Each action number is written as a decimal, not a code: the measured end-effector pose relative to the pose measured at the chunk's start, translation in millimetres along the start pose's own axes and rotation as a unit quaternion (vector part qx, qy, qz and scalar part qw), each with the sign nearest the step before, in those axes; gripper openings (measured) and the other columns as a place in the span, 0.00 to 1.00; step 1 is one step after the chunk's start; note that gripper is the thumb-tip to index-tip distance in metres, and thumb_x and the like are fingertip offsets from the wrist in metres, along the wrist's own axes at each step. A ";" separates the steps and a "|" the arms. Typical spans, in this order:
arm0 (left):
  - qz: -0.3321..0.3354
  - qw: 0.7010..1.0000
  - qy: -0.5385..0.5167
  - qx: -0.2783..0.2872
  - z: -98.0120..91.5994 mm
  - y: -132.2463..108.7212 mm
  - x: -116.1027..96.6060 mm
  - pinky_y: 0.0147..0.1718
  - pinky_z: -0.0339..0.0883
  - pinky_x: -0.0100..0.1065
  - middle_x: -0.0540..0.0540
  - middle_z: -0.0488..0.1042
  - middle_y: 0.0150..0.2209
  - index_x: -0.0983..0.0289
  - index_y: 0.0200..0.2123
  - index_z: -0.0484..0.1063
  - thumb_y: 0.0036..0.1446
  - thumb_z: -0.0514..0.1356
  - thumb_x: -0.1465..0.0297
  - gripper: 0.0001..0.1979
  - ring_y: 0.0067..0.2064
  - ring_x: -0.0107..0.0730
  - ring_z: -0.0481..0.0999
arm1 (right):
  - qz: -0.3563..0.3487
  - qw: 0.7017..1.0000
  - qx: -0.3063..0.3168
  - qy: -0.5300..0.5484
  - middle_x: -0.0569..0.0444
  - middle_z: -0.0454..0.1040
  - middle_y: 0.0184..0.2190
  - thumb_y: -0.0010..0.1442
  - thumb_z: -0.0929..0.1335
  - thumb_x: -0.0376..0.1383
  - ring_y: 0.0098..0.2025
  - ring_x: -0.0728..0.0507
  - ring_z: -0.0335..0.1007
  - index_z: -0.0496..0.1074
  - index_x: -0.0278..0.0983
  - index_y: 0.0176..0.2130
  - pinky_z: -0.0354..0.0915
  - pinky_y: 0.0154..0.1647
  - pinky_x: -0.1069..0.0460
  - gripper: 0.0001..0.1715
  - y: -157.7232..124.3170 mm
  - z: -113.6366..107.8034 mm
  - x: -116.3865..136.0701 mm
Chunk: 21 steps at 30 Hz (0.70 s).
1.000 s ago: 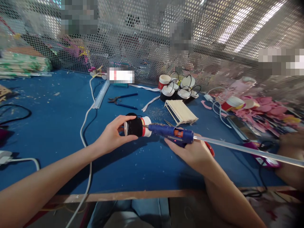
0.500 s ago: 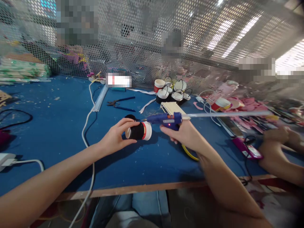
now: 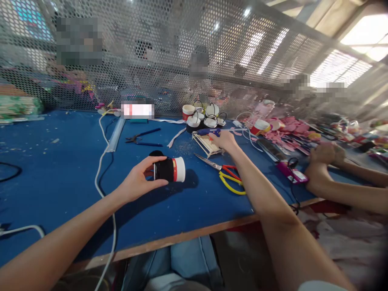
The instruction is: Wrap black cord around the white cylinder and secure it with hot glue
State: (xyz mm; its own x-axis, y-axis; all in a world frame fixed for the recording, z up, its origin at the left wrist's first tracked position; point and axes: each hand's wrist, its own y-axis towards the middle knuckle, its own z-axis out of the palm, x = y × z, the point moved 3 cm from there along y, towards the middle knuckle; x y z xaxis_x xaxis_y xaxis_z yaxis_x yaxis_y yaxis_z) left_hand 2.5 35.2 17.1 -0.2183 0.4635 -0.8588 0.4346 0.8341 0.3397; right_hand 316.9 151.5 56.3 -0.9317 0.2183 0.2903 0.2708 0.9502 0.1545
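My left hand point(image 3: 142, 178) grips a small paper cup point(image 3: 179, 169) lying on its side, its white rim facing right. Black material wraps the cup, with a red band near the rim, and a round black piece point(image 3: 157, 153) shows behind it. Farther off, my right hand point(image 3: 226, 141) is closed on a blue glue gun point(image 3: 209, 132), whose nozzle points left. The gun is at a pale wooden rack point(image 3: 207, 144); whether it rests on it I cannot tell. Scissors point(image 3: 227, 173) with red and yellow handles lie open below my right hand.
Blue-handled pliers point(image 3: 145, 137) and a white cable point(image 3: 98, 173) lie on the blue table. Several cups point(image 3: 194, 121) with black loops stand at the back before a mesh panel point(image 3: 163, 60). At right are pink pieces point(image 3: 291, 129), a purple box point(image 3: 291, 171) and another person's arms point(image 3: 327, 173).
My right hand has carried the glue gun away from the cup, up to the wooden rack. The scissors have come into fuller view. My left hand still holds the cup.
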 end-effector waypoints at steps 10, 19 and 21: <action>0.085 0.991 0.101 0.022 3.3 -6.4 -16.8 0.53 0.62 0.48 0.61 0.57 0.58 0.57 0.53 0.61 0.49 0.64 0.66 0.27 0.60 0.45 0.59 | -0.205 0.965 0.082 0.142 0.47 0.75 0.35 0.60 0.55 0.53 0.39 0.43 0.70 0.76 0.34 0.36 0.61 0.43 0.49 0.32 -77.5 -8.8 58.8; 0.163 0.966 0.174 0.099 12.4 -11.1 -23.6 0.58 0.56 0.48 0.62 0.51 0.62 0.59 0.54 0.60 0.51 0.63 0.66 0.28 0.62 0.48 0.54 | -0.298 0.773 0.364 0.427 0.52 0.74 0.42 0.57 0.64 0.45 0.45 0.47 0.67 0.75 0.35 0.39 0.60 0.48 0.51 0.19 -143.1 7.1 108.0; 0.165 0.965 0.168 0.114 14.0 -11.7 -22.6 0.58 0.55 0.48 0.62 0.51 0.61 0.59 0.54 0.60 0.50 0.63 0.66 0.28 0.62 0.48 0.54 | -0.262 0.759 0.362 0.473 0.53 0.74 0.38 0.52 0.69 0.41 0.42 0.48 0.68 0.75 0.34 0.32 0.61 0.45 0.52 0.12 -143.3 11.6 107.0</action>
State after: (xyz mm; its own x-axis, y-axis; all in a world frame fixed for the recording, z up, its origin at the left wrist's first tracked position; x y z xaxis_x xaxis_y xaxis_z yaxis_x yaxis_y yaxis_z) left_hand 14.6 10.8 27.1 -0.2889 0.7956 -0.5325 0.7016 0.5544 0.4476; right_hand 175.7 41.3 54.3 -0.1815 -0.1643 0.9696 -0.5999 0.7998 0.0232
